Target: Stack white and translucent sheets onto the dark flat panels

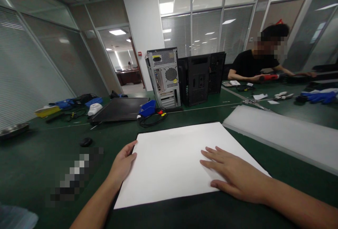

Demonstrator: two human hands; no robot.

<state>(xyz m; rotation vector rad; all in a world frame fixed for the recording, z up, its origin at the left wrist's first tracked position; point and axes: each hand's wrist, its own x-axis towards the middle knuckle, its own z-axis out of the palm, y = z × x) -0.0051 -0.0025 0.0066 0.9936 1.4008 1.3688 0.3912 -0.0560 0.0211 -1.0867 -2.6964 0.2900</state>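
A flat white sheet (169, 165) lies in front of me on a panel with a thin black edge. My left hand (123, 162) is at its left side, thumb and fingers closed around the edge near the far left corner. My right hand (229, 172) rests flat on the right part of the sheet, fingers spread and holding nothing. What lies beneath the sheet is hidden, apart from the dark rim.
Beyond the sheet stand a silver computer case (165, 81) and a black computer case (198, 79). A dark flat panel (120, 109) and blue bin (147, 108) lie left. A translucent white slab (285, 132) is at right. A co-worker (253, 65) holds a red tool (269, 77).
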